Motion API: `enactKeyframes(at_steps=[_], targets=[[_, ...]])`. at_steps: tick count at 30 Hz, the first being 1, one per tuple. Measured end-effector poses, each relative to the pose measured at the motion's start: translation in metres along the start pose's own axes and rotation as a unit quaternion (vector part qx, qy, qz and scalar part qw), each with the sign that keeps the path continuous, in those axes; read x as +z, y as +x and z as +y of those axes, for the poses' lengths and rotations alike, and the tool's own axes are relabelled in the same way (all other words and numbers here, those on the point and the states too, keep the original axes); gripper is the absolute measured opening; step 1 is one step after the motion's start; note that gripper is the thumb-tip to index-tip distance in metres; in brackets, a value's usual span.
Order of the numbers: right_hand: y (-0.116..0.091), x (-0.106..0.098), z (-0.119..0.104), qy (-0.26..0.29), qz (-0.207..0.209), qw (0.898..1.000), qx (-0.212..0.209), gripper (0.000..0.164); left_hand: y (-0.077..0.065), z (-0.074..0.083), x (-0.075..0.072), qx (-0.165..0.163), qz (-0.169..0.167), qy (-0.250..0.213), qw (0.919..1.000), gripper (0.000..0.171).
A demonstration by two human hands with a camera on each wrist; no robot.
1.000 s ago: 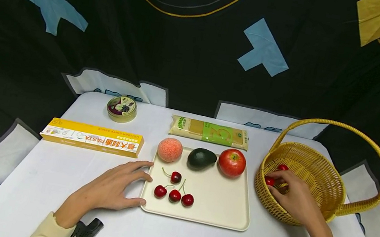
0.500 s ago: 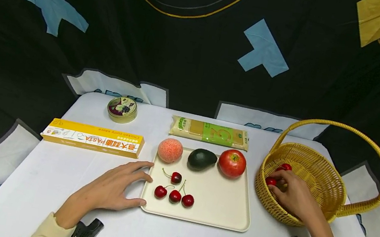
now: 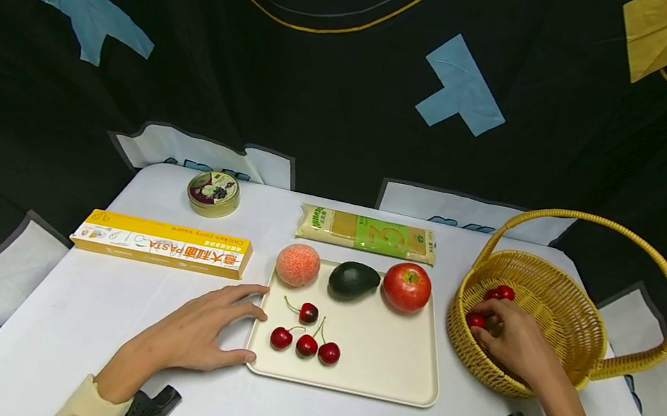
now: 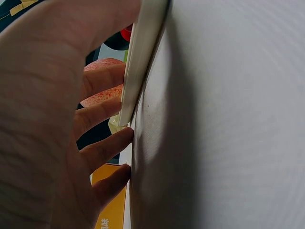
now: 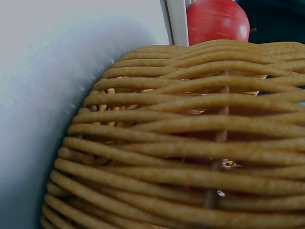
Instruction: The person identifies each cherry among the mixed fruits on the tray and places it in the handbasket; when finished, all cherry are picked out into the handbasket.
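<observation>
In the head view my right hand (image 3: 516, 339) reaches into the yellow wicker basket (image 3: 589, 328), thumb and fingers around a red cherry (image 3: 476, 320) at the basket's left side. Further red cherries (image 3: 505, 292) lie just beyond its fingers. The weave of the basket (image 5: 190, 152) hides that hand in the right wrist view. My left hand (image 3: 196, 328) rests spread at the left edge of the cream tray (image 3: 382, 354), fingertips and thumb touching the rim. Several dark red cherries with stems (image 3: 307, 345) lie on the tray near it. The left wrist view shows its fingers (image 4: 102, 76) extended against the tray rim (image 4: 143, 62).
A pink, rough-skinned round fruit (image 3: 298, 265), an avocado (image 3: 353, 280) and a red apple (image 3: 407, 287) line the tray's back. Behind lies a noodle pack (image 3: 366, 233). A pasta box (image 3: 160, 242) and a round tin (image 3: 213, 193) stand left. The basket's handle (image 3: 660, 252) arches high.
Inside the basket, the cherries beyond my right fingers have shifted slightly right, and a second one now shows. The right hand has barely moved; my left hand stays at the tray.
</observation>
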State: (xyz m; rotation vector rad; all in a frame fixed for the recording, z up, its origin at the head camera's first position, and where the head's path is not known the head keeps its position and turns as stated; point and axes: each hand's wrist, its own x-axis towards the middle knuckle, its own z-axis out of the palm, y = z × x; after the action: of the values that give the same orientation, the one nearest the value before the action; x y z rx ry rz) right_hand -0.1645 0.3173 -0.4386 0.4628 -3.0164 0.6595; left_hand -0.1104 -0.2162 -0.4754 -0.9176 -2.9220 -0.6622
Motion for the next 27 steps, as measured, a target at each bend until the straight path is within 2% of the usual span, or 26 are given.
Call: enactKeyframes(at_steps=[6,11,18,23,27], targets=[[0.000,0.000,-0.001,-0.010,-0.005,1.000,-0.002,0.036,0.000,0.000,0.000,0.002,0.003,0.002,1.0000,0.049],[-0.002,-0.004,-0.005,-0.024,0.013,1.000,0.001,0.034,0.000,0.000,0.001,0.001,0.006,0.002,1.0000,0.049],[-0.005,-0.009,-0.023,-0.022,0.078,0.997,-0.001,0.033,-0.001,-0.001,0.000,-0.002,0.004,0.004,1.0000,0.050],[-0.008,-0.007,-0.044,-0.009,0.143,0.989,-0.021,0.029,-0.001,-0.001,0.000,-0.001,0.005,0.003,1.0000,0.049],[-0.008,-0.005,-0.065,0.007,0.167,0.985,-0.037,0.027,-0.001,-0.001,0.000,-0.003,0.001,0.002,1.0000,0.050]])
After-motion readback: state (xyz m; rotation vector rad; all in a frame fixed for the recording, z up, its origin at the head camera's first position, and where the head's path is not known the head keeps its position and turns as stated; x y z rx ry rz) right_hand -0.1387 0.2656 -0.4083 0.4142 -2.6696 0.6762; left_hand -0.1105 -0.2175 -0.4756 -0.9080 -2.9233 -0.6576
